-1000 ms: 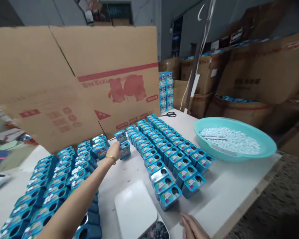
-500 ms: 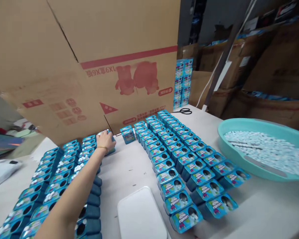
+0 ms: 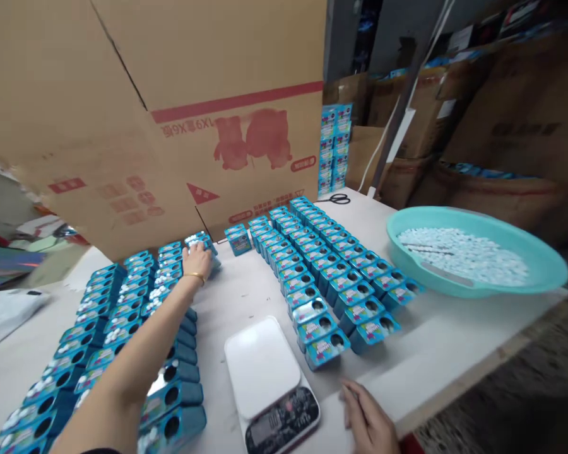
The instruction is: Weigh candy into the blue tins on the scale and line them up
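My left hand reaches far across the table and rests on a small blue tin at the far end of the left block of blue tins; its fingers curl over the tin. A gold bangle sits on that wrist. One lone blue tin stands just right of it. My right hand lies flat on the white table near the front edge, beside a white kitchen scale. A second block of blue tins fills the middle.
A teal basin of small white candies stands at the right. A big flattened cardboard sheet leans behind the tins. Black scissors lie at the far table edge, next to a stack of blue boxes. Cardboard cartons fill the background.
My left hand carried a blue tin from the middle gap leftward to the far end of the left block. The right hand left view and is back near the scale.
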Motion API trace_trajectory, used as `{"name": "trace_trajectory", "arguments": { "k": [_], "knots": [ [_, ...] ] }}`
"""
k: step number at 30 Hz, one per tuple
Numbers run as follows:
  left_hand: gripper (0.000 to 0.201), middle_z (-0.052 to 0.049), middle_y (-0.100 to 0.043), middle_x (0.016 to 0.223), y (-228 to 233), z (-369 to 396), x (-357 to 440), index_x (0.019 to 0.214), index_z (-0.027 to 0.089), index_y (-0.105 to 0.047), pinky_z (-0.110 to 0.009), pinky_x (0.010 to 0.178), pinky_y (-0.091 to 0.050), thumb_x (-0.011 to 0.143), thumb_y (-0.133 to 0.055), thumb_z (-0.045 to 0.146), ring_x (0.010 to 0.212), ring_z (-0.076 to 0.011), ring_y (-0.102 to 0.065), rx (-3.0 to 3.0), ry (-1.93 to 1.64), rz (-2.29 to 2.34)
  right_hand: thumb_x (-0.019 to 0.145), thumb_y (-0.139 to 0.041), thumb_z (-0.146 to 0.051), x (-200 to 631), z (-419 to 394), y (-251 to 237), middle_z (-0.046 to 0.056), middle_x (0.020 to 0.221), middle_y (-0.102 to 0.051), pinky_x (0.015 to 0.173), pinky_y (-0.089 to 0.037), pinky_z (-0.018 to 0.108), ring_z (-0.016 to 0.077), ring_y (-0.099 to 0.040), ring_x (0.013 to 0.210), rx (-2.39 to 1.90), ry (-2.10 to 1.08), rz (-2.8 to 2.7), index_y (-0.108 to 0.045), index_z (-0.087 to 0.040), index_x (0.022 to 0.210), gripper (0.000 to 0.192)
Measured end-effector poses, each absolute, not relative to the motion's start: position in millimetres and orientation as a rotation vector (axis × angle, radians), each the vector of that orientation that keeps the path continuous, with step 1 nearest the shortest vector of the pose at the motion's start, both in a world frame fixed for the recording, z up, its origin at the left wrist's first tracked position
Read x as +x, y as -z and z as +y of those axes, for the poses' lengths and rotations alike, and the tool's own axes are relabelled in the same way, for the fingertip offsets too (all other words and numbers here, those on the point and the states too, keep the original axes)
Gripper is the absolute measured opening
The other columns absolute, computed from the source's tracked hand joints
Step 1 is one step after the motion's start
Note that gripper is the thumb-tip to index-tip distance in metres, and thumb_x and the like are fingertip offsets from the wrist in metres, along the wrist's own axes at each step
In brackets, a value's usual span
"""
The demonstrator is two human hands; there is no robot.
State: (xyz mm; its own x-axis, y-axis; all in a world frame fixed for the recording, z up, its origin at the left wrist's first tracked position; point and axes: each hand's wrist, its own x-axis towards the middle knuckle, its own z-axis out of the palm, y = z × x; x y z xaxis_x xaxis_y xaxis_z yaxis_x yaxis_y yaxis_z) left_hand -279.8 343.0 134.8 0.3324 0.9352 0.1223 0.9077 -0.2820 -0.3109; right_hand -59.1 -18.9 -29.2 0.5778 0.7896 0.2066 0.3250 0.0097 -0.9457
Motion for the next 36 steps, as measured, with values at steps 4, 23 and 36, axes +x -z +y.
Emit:
{"name": "trace_trajectory", "arguments": {
  "k": [4, 23, 36],
  "knots": [
    [0.025, -0.011, -0.054, 0.108, -167.2, 272.4, -258.3, 0.096, 0.015, -0.060, -0.032, 0.076, -0.039, 0.089, -0.040, 0.029, 0.091, -0.0208, -0.055, -2.460, -0.178, -1.491, 0.092, -0.043, -0.033, -48.6, -21.8, 22.2, 0.002, 0.062, -0.061, 0.053, -0.049, 0.021, 0.0110, -0.055, 0.047, -1.560, -0.465, -1.107, -0.061, -0.014, 0.098, 0.027],
    [0.025, -0.004, -0.057, 0.092, -158.2, 81.0, -246.5, 0.095, 0.018, -0.052, -0.029, 0.075, -0.044, 0.088, -0.049, 0.042, 0.083, -0.0159, -0.055, -2.794, 0.461, -1.457, 0.090, -0.046, -0.039, -37.7, -33.4, 23.5, 0.001, 0.065, -0.059, 0.055, -0.044, 0.023, 0.0105, -0.053, 0.052, -1.552, -0.634, -1.081, -0.057, -0.016, 0.091, 0.026],
    [0.015, -0.008, -0.060, 0.093, -0.6, -43.0, -320.5, 0.091, 0.018, -0.057, -0.033, 0.079, -0.042, 0.089, -0.047, 0.029, 0.089, -0.0199, -0.054, -2.550, 0.756, -1.954, 0.087, -0.053, -0.041, -42.8, -29.1, -8.1, -0.002, 0.060, -0.054, 0.049, -0.037, 0.021, 0.0085, -0.046, 0.049, -1.540, -0.783, -1.107, -0.056, -0.017, 0.079, 0.026]
  ]
}}
